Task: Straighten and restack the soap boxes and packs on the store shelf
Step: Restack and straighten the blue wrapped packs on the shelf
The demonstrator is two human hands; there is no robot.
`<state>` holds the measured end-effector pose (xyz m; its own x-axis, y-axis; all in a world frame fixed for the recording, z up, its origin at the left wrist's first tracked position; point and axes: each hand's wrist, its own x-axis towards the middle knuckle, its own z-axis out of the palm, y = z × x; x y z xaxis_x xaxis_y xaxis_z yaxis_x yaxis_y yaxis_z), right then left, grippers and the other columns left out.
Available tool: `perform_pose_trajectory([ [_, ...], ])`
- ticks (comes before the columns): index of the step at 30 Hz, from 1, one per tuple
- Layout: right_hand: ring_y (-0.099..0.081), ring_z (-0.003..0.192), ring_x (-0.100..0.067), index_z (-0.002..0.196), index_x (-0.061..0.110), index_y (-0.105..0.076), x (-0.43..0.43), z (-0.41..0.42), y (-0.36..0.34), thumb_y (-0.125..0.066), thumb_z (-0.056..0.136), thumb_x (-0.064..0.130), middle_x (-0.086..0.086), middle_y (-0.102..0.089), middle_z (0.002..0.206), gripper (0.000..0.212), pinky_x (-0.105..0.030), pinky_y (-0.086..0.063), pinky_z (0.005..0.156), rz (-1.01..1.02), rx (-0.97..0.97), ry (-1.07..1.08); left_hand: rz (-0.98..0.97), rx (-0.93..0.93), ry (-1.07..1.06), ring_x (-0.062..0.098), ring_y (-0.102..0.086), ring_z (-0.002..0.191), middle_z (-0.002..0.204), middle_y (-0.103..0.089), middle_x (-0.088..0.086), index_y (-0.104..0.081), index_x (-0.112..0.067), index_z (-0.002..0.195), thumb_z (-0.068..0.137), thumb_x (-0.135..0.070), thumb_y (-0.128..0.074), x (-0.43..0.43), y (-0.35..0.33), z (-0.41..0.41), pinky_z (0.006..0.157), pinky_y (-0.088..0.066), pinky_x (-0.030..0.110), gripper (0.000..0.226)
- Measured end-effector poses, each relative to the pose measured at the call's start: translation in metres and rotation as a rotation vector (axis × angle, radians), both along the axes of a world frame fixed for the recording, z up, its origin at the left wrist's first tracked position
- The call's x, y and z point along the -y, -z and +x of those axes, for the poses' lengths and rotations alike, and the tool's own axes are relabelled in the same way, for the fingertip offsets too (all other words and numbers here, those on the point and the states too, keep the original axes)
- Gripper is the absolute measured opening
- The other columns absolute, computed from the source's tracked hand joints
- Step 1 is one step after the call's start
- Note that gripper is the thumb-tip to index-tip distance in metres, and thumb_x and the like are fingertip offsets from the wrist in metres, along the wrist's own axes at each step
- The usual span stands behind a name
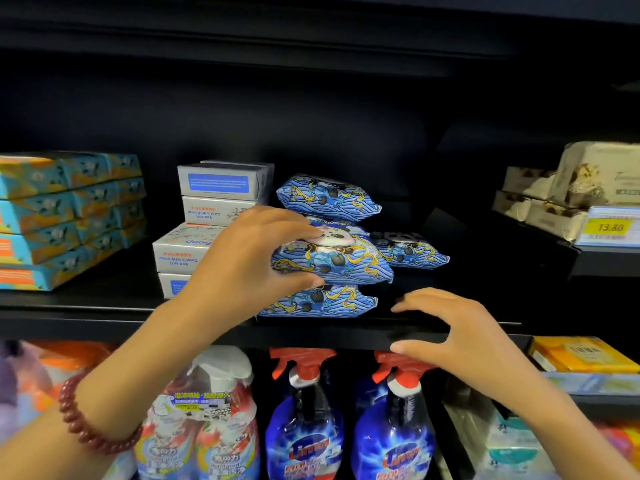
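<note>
Gripping hand: left hand (252, 258) pinches a blue wave-patterned soft plastic soap pack (343, 263), thumb beneath, fingers on top.
Free hand: right hand (460, 327) spread, resting on the black metal shelf lip (311, 332).
Location: held pack sits mid-pile among matching packs (329, 197), just right of white cardboard soap boxes (204, 216).
Handling: probably light, squashy, slick film; best taken across its short end.
Room: bare shelf right of the pile; front edge close, so packs could slide off.
</note>
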<state>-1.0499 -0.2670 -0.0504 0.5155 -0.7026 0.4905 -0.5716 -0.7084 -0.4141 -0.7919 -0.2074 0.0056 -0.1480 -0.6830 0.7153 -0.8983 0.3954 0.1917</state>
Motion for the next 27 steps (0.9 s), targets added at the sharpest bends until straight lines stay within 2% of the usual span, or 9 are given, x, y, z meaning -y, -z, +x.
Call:
perform_pose_trajectory([
  [3, -0.047, 0.107, 0.014, 0.105, 0.034, -0.066, 0.001, -0.002, 0.004, -0.079, 0.070, 0.031, 0.031, -0.054, 0.106, 0.038, -0.002, -0.032, 0.090, -0.026, -0.023, 0.021, 0.016, -0.020, -0.017, 0.015, -0.052, 0.118, 0.124, -0.061, -0.005, -0.066, -0.021, 0.117, 0.069, -0.030, -0.081, 0.000, 0.002, 0.000, 0.097, -0.036, 0.024, 0.052],
  [8, -0.046, 0.106, 0.014, 0.110, 0.034, -0.064, 0.000, -0.002, 0.006, -0.076, 0.073, 0.033, 0.035, -0.050, 0.106, 0.038, 0.002, -0.028, 0.088, -0.040, -0.054, 0.043, 0.021, 0.031, -0.101, 0.021, -0.048, 0.124, 0.133, -0.056, -0.001, -0.060, -0.018, 0.126, 0.076, -0.026, -0.076, 0.004, 0.007, -0.003, 0.097, -0.030, 0.022, 0.054],
  [11, -0.044, 0.107, 0.012, 0.113, 0.034, -0.063, -0.001, -0.003, 0.005, -0.073, 0.076, 0.035, 0.036, -0.048, 0.107, 0.038, 0.001, -0.028, 0.090, -0.049, -0.079, 0.028, -0.035, 0.058, -0.163, 0.028, -0.047, 0.125, 0.134, -0.054, 0.006, -0.059, -0.012, 0.127, 0.075, -0.023, -0.078, 0.000, 0.015, -0.011, 0.101, -0.033, 0.031, 0.057],
  [14, -0.049, 0.105, 0.013, 0.108, 0.032, -0.065, 0.002, -0.006, -0.001, -0.073, 0.074, 0.038, 0.030, -0.056, 0.107, 0.035, 0.000, -0.032, 0.087, 0.009, -0.027, -0.043, -0.184, 0.054, -0.165, 0.034, -0.048, 0.122, 0.132, -0.054, 0.015, -0.061, -0.003, 0.121, 0.074, -0.021, -0.079, -0.006, 0.020, -0.024, 0.101, -0.034, 0.035, 0.053],
  [18, -0.054, 0.101, 0.007, 0.104, 0.030, -0.066, 0.027, -0.012, -0.014, -0.072, 0.076, 0.033, 0.021, -0.062, 0.106, 0.029, -0.006, -0.037, 0.087, -0.014, 0.206, 0.047, -0.445, 0.023, 0.055, 0.028, -0.058, 0.108, 0.117, -0.062, 0.013, -0.069, -0.002, 0.105, 0.080, -0.015, -0.071, -0.012, 0.031, -0.063, 0.095, -0.044, 0.031, 0.029],
  [20, -0.054, 0.103, -0.002, 0.111, 0.022, -0.065, 0.049, -0.011, -0.021, -0.071, 0.080, 0.026, 0.010, -0.061, 0.111, 0.032, -0.010, -0.035, 0.087, -0.104, 0.179, 0.145, -0.410, 0.032, 0.161, 0.025, -0.062, 0.100, 0.108, -0.066, 0.009, -0.070, -0.004, 0.101, 0.081, -0.015, -0.070, -0.009, 0.041, -0.088, 0.087, -0.048, 0.033, 0.023],
  [22, -0.054, 0.107, -0.012, 0.119, 0.013, -0.060, 0.071, -0.007, -0.026, -0.070, 0.082, 0.021, 0.000, -0.059, 0.119, 0.039, -0.010, -0.032, 0.087, -0.145, 0.067, 0.175, -0.290, 0.077, 0.211, 0.026, -0.063, 0.094, 0.101, -0.068, 0.006, -0.070, -0.004, 0.098, 0.081, -0.017, -0.070, 0.000, 0.054, -0.108, 0.078, -0.051, 0.035, 0.022],
  [25, -0.049, 0.119, -0.019, 0.131, 0.012, -0.050, 0.099, 0.001, -0.031, -0.064, 0.087, 0.022, -0.004, -0.050, 0.133, 0.048, -0.020, -0.034, 0.096, -0.071, -0.122, 0.211, -0.099, 0.125, 0.185, 0.028, -0.064, 0.093, 0.098, -0.068, 0.008, -0.070, -0.003, 0.100, 0.079, -0.022, -0.074, 0.017, 0.068, -0.123, 0.071, -0.054, 0.039, 0.028],
  [27, -0.046, 0.123, -0.021, 0.136, 0.012, -0.045, 0.109, 0.004, -0.032, -0.061, 0.089, 0.022, -0.004, -0.047, 0.137, 0.050, -0.027, -0.035, 0.102, -0.029, -0.192, 0.225, -0.039, 0.137, 0.135, 0.028, -0.065, 0.090, 0.096, -0.069, 0.009, -0.071, -0.003, 0.098, 0.076, -0.025, -0.077, 0.025, 0.072, -0.124, 0.068, -0.056, 0.038, 0.032],
])
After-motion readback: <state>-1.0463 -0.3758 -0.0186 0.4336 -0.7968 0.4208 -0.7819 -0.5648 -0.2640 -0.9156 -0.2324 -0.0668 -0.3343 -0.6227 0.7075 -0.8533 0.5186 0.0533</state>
